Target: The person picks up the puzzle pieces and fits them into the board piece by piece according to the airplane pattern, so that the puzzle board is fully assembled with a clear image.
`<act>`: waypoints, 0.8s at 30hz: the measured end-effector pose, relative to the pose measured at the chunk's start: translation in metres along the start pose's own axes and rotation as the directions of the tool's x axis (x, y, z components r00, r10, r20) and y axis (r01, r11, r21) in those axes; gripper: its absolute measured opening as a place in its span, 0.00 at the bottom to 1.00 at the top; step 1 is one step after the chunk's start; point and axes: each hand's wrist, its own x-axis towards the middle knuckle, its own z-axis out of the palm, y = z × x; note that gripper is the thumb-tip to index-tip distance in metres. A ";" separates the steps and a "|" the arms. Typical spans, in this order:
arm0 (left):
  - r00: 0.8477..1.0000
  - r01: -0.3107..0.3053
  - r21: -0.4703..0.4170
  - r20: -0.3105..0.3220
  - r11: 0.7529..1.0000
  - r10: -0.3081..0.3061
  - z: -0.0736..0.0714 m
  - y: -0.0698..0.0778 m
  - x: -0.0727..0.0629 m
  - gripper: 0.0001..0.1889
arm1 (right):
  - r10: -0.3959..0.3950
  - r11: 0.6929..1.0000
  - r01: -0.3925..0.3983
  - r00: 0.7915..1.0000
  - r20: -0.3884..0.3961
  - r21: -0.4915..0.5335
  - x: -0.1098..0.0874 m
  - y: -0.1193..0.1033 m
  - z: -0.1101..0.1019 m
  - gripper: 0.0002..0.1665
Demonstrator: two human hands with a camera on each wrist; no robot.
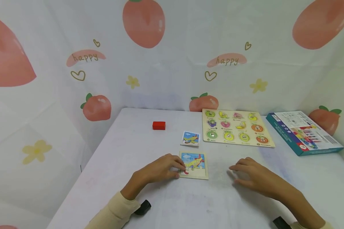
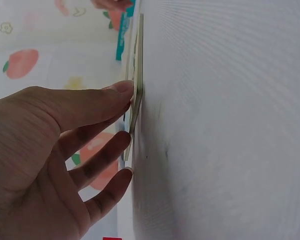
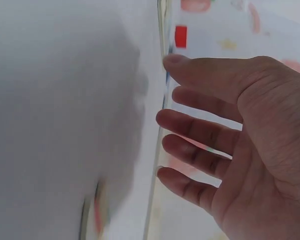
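Observation:
A small wooden jigsaw puzzle [image 1: 202, 175] with an airplane picture lies on the table. Its upper part is filled with pieces, while much of the lower strip shows bare wood. One piece [image 1: 185, 172] with a red curve sits at the lower left of its frame. My left hand [image 1: 163, 167] grips the puzzle's left side, thumb by the near corner and index fingertip over that piece. In the left wrist view, the thumb and fingers meet the thin puzzle edge [image 2: 140, 60]. My right hand [image 1: 253, 176] hovers right of the puzzle, fingers spread, holding nothing.
Behind the puzzle lies a picture card [image 1: 190, 139] with the same airplane. A red block [image 1: 159, 125] stands farther back left. At the back right are a fruit peg board [image 1: 238, 143] and a teal-edged box [image 1: 318, 148]. A printed curtain [image 1: 166, 66] hangs behind the table.

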 end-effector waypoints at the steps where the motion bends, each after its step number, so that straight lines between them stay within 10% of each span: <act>1: 1.000 0.004 0.000 -0.003 1.000 -0.004 0.000 0.000 0.000 0.16 | 0.013 1.000 -0.013 1.000 -0.002 0.006 -0.007 0.005 -0.001 0.25; 11: 0.998 0.034 -0.048 -0.060 0.998 -0.037 0.003 0.000 0.003 0.10 | 0.143 0.990 -0.143 0.988 -0.052 -0.001 -0.057 0.045 -0.004 0.33; 24: 0.992 0.070 -0.080 -0.099 0.994 -0.078 0.006 -0.001 0.009 0.13 | 0.262 0.964 -0.265 0.962 0.075 0.029 -0.077 0.073 -0.002 0.16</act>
